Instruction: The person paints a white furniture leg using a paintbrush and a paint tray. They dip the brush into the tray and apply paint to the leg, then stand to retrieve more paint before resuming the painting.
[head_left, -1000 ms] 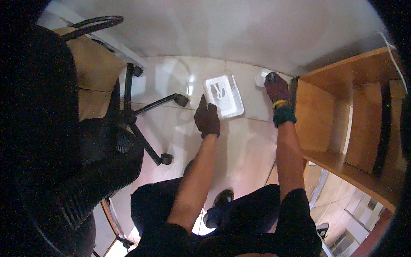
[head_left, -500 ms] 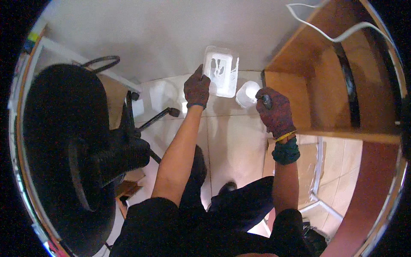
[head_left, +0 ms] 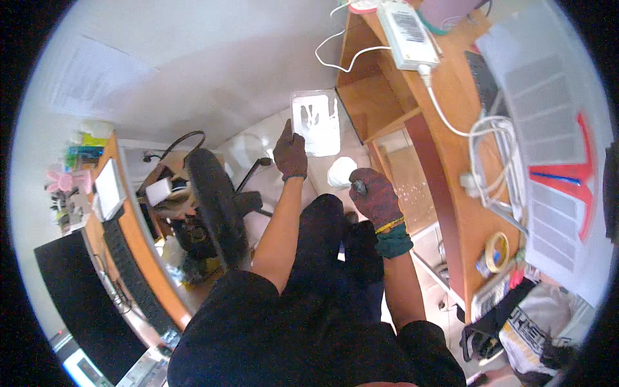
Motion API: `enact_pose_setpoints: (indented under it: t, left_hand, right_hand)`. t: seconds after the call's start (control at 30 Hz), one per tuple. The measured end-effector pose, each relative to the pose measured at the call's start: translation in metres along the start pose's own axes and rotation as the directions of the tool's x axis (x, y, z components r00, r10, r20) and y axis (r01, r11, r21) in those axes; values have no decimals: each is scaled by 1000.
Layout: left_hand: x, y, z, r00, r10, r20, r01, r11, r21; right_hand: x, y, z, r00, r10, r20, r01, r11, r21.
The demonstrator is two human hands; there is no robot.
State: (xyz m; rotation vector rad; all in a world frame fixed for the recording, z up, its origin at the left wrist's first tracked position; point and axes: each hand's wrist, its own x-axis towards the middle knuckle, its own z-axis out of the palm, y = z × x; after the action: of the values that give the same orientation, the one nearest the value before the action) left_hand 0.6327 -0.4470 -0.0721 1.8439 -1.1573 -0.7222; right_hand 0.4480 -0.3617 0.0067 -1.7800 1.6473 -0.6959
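My left hand [head_left: 290, 155], in a dark reddish knit glove, is closed on the left edge of a clear plastic tray [head_left: 335, 122]. White paint [head_left: 320, 138] coats the tray's bottom, with streaks toward its far end. My right hand [head_left: 376, 197], gloved alike with a yellow-edged cuff, is wrapped round a dark handle [head_left: 360, 188]. Against its fingers is a white rounded thing [head_left: 342, 171], just below the tray's near edge and apart from it. Whether this is the head of the handled tool or a separate container, I cannot tell.
A pale wall [head_left: 213, 84] stands ahead. At right is a wooden desk [head_left: 445, 187] with a white power adapter [head_left: 407, 35], cables and a tape roll [head_left: 497, 251]. A black chair [head_left: 216, 200] stands left, beside another desk with a keyboard [head_left: 132, 271] and monitor [head_left: 87, 297].
My view has shifted, bringing both desktops into sight. Both hands keep their holds. The white rounded thing now shows rounder and lies nearer my knees in the picture.
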Motion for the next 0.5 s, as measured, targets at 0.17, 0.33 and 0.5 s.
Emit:
enact_pose_setpoints:
  t: [0.17,0.33,0.5]
  left_hand:
    - [9,58,-63,991,-10,134,14,999,-29]
    - [-10,114,-123,945,-36,326,-4,993,122]
    - [-13,127,-149,938,122,326,-194,960,200]
  right_hand:
    - [8,-59,-49,995,-64,79,73,991,-110]
    - [-10,-128,-84,971,-96,220,124,986,-114]
    - [-11,-151,-94,923,-78,377,115,991,-75]
